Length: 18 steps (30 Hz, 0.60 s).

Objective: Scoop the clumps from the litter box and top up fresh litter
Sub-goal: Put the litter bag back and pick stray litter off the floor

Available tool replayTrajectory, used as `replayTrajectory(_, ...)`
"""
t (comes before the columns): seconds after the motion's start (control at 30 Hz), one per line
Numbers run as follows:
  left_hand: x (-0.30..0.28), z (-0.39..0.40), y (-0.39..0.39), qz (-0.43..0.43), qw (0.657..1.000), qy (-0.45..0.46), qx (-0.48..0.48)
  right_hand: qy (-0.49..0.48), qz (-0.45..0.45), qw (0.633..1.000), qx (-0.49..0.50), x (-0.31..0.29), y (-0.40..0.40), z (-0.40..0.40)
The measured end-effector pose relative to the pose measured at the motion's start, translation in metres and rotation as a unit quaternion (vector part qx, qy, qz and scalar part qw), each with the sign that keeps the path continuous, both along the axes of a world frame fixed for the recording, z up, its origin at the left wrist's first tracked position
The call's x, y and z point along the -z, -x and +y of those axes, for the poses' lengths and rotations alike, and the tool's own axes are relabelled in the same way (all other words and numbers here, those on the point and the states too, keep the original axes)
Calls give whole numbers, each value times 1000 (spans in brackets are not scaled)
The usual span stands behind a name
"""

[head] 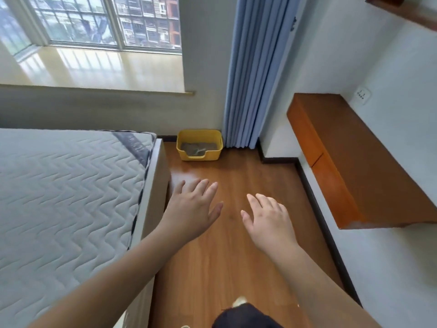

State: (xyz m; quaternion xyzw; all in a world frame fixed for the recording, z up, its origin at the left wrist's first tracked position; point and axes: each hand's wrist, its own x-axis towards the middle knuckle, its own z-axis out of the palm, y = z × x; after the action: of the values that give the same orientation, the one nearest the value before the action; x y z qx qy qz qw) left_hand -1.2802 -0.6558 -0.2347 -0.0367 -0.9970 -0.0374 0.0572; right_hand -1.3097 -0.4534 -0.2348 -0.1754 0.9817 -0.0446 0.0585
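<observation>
Yellow litter box lies crosswise, notch facing viewer.

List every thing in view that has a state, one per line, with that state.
litter box: on the floor in the corner, upright, uncovered, holding grey litter.
scoop: lying in the litter near the front opening, untouched.
left hand: open, fingers spread, holding nothing.
right hand: open, fingers spread, holding nothing.
curtain: drawn aside, bunched beside the window.
mattress: bare, no sheet.
cabinet: wall-mounted, drawers closed.
</observation>
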Motion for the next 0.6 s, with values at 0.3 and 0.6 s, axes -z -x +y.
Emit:
replayTrajectory(0.3, 26, 35, 143, -65, 996, 31, 51, 8, -13, 999, 34, 27, 143, 29)
replayTrajectory(0.6, 23, 31, 276, -51, 998, 39, 3, 4, -22, 1000, 8, 34, 282, 36)
